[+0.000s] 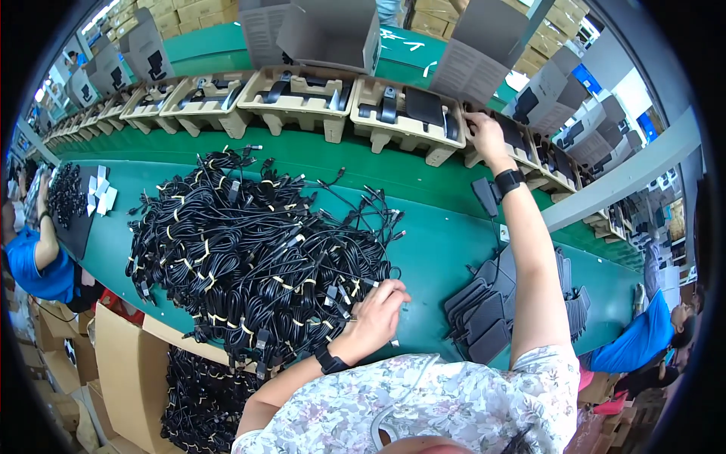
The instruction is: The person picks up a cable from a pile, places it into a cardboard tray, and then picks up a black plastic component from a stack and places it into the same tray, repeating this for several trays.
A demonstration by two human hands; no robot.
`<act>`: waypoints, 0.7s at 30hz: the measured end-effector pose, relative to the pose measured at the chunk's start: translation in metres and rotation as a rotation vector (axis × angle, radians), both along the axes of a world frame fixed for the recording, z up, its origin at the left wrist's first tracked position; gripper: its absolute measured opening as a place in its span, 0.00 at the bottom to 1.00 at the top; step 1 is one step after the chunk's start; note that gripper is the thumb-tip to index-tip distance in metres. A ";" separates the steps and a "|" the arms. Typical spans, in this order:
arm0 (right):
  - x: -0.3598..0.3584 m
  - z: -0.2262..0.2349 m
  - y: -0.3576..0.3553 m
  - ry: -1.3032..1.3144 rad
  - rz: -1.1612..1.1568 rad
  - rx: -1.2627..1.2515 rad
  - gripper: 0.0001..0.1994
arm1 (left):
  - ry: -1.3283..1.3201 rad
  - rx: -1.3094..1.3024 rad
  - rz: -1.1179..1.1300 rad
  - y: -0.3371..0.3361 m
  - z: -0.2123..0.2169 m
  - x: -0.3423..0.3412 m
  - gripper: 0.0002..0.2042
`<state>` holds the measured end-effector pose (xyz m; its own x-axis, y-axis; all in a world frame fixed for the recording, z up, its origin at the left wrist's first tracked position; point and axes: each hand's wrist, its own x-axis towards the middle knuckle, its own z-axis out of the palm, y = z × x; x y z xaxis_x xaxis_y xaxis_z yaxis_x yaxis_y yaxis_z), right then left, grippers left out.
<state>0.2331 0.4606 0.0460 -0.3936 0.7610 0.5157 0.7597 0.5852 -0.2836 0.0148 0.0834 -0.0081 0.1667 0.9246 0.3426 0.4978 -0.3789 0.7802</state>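
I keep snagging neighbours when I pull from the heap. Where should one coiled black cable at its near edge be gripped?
At the yellow tie on the cable bundle by the left hand, coming from above. The tie cinches the loops, so the fingers would likely lift the whole coil.

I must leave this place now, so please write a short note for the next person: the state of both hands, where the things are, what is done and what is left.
Left hand: fingers on the pile of bundled black cables, grip unclear.
Right hand: reaching into a pulp tray on the green belt.
Black flat adapters are stacked at right.
Done: nearby trays hold black parts.
Left: many cables and adapters are unplaced.
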 end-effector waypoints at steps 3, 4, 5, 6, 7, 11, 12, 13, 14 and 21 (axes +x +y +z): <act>0.008 0.003 0.010 0.037 -0.069 -0.115 0.12 | -0.011 -0.015 -0.004 -0.001 0.005 0.002 0.08; 0.009 0.005 0.017 -0.022 -0.143 -0.113 0.12 | -0.019 -0.021 -0.006 -0.001 0.005 0.003 0.08; 0.007 0.006 0.022 -0.082 -0.207 -0.111 0.13 | -0.017 -0.027 0.001 -0.001 0.005 0.003 0.08; 0.007 0.006 0.025 -0.082 -0.199 -0.118 0.13 | -0.018 -0.021 -0.001 -0.001 0.005 0.004 0.08; 0.005 0.005 0.026 -0.175 -0.214 -0.092 0.13 | -0.017 -0.016 -0.002 -0.002 0.004 0.004 0.08; -0.001 0.010 0.036 -0.362 -0.238 -0.107 0.14 | -0.007 -0.003 0.020 -0.002 0.001 0.003 0.09; -0.003 0.012 0.041 -0.364 -0.248 -0.171 0.13 | -0.004 0.003 0.026 -0.003 0.001 0.003 0.09; -0.002 0.010 0.043 -0.370 -0.255 -0.238 0.13 | -0.007 -0.012 0.042 -0.004 0.001 0.003 0.09; 0.004 0.008 0.043 -0.378 -0.238 -0.248 0.13 | -0.010 0.008 0.024 -0.001 0.001 0.004 0.09; -0.105 0.032 -0.094 -0.296 0.124 0.345 0.09 | -0.041 0.002 0.007 -0.003 0.002 0.003 0.11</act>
<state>0.1281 0.3667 0.0777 -0.6393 0.5029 0.5818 0.6968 0.6988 0.1616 0.0178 0.0800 -0.0064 0.1458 0.9249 0.3510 0.4683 -0.3771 0.7991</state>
